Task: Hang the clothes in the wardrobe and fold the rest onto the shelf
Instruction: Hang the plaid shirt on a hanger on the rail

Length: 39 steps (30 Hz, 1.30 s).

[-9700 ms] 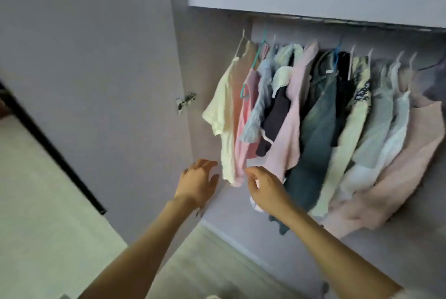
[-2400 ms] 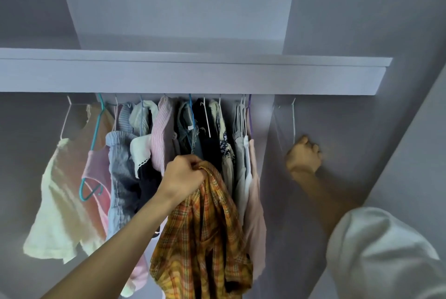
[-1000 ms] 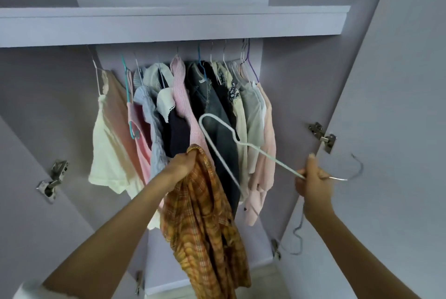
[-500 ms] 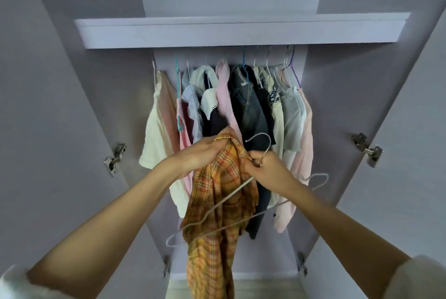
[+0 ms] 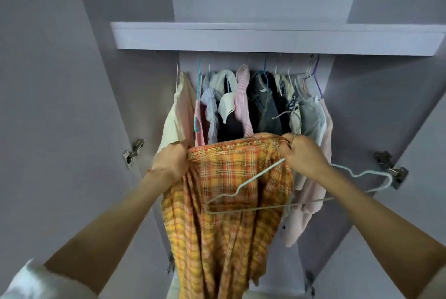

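Holding an orange plaid shirt (image 5: 226, 202) stretched before the hanging clothes (image 5: 253, 103).

The left hand (image 5: 171, 161) gripped one top corner; the right hand (image 5: 304, 154) pinched the other together with a white wire hanger (image 5: 243, 185), which lay below its fingers across the cloth.

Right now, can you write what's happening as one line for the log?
step: fitting hanger | left hand: grips orange plaid shirt | right hand: grips shirt and white wire hanger | hanger: outside shirt
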{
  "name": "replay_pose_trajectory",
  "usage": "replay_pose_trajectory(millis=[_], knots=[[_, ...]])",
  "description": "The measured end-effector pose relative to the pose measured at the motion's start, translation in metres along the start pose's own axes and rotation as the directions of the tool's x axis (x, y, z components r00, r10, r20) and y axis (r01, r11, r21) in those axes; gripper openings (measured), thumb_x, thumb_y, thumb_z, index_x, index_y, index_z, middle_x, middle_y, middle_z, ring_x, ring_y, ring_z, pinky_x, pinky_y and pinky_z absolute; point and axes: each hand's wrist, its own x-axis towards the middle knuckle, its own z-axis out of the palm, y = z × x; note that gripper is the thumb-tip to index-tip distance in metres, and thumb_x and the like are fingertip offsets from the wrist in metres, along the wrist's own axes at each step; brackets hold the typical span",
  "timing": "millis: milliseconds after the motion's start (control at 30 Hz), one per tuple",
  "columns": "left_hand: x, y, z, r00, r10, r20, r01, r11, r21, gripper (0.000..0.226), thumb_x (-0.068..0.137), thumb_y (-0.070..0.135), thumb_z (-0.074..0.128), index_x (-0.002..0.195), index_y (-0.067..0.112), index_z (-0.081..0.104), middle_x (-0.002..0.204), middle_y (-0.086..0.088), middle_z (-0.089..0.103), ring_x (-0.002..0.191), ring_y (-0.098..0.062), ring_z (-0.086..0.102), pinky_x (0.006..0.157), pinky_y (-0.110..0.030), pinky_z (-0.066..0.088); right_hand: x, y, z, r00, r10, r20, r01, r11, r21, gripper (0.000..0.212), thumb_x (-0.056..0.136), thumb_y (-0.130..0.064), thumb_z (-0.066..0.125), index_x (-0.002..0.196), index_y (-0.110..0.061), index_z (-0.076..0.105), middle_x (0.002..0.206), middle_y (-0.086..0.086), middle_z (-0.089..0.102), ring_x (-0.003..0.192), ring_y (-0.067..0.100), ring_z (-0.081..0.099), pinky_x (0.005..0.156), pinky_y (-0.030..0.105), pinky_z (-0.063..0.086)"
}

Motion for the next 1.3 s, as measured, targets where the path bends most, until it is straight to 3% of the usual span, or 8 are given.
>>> replay_pose_trajectory(millis=[200,300,400,533,767,967,1133,1300], knots=[[0.003,0.004,0.002,0.999,-0.036,-0.024,0.035,0.997,-0.062,0.011,0.088,0.018,0.049,0.093,0.018,0.040,0.087,-0.012,0.061,0.073,-0.030,0.050,0.062,-0.035,0.039,0.002,0.019,0.005,0.990,0.144,-0.011,-0.141,0.982,0.123,0.029,0.093,-0.012,0.044,0.065,-0.004,0.048,0.053,0.006,0.044,0.050,0.023,0.042,0.055,0.032,0.035],[0.003,0.013,-0.001,0.999,-0.048,-0.016,0.048,0.998,-0.039,0.025,0.090,0.032,0.054,0.106,0.017,0.043,0.084,-0.008,0.058,0.083,-0.033,0.057,0.063,-0.035,0.039,0.003,0.023,0.010,0.980,0.189,-0.062,-0.183,0.978,0.100,0.024,0.094,-0.015,0.041,0.079,-0.003,0.054,0.055,0.004,0.046,0.060,0.026,0.049,0.056,0.030,0.036],[0.002,0.022,-0.008,0.996,-0.075,-0.040,0.077,0.996,0.048,0.038,0.084,0.047,0.062,0.096,0.018,0.040,0.084,-0.006,0.058,0.081,-0.031,0.055,0.063,-0.034,0.037,0.001,0.025,0.011,0.978,0.197,-0.073,-0.189,0.976,0.107,0.029,0.094,-0.016,0.041,0.066,-0.011,0.046,0.058,0.003,0.045,0.065,0.027,0.049,0.059,0.030,0.036],[0.003,0.035,-0.017,0.987,-0.147,0.059,0.152,0.984,-0.089,0.041,0.078,0.037,0.072,0.092,0.017,0.040,0.088,-0.008,0.056,0.080,-0.029,0.052,0.066,-0.035,0.042,-0.004,0.020,0.016,0.978,0.197,-0.070,-0.194,0.980,0.052,0.029,0.095,-0.017,0.041,0.067,-0.010,0.046,0.061,0.002,0.047,0.065,0.025,0.049,0.058,0.029,0.033],[-0.008,0.069,-0.016,0.991,0.090,0.095,-0.055,0.944,-0.325,0.024,0.085,0.029,0.066,0.102,0.015,0.056,0.095,-0.003,0.061,0.092,-0.025,0.057,0.076,-0.030,0.044,-0.006,0.011,0.034,0.953,0.293,-0.081,-0.268,0.935,0.231,0.029,0.094,-0.013,0.040,0.065,-0.010,0.042,0.063,0.005,0.047,0.068,0.028,0.050,0.062,0.031,0.037],[-0.019,0.073,0.005,0.961,0.268,0.064,-0.274,0.953,0.127,0.031,0.098,0.038,0.041,0.111,0.015,0.057,0.122,-0.001,0.047,0.115,-0.025,0.044,0.093,-0.039,0.041,-0.005,0.005,0.034,0.989,0.147,-0.018,-0.127,0.907,0.400,0.015,0.092,-0.009,0.042,0.084,-0.009,0.055,0.053,-0.001,0.044,0.049,0.014,0.042,0.050,0.026,0.031],[-0.028,0.069,0.017,0.941,0.329,0.083,-0.317,0.939,-0.134,0.035,0.097,0.041,0.041,0.070,0.023,0.030,0.070,0.008,0.037,0.075,-0.025,0.052,0.060,-0.030,0.029,0.004,0.013,0.024,0.973,0.194,-0.124,-0.131,0.909,0.396,0.027,0.092,-0.009,0.042,0.065,-0.010,0.044,0.057,0.001,0.044,0.050,0.012,0.042,0.041,0.020,0.029],[-0.027,0.073,0.021,0.928,0.371,-0.016,-0.369,0.917,-0.149,0.029,0.098,0.038,0.042,0.100,0.010,0.047,0.083,-0.002,0.052,0.081,-0.028,0.057,0.062,-0.031,0.033,0.007,0.017,0.027,0.958,0.268,-0.101,-0.184,0.846,0.501,0.029,0.093,-0.011,0.044,0.064,-0.012,0.047,0.056,0.001,0.049,0.048,0.011,0.047,0.045,0.022,0.035]])
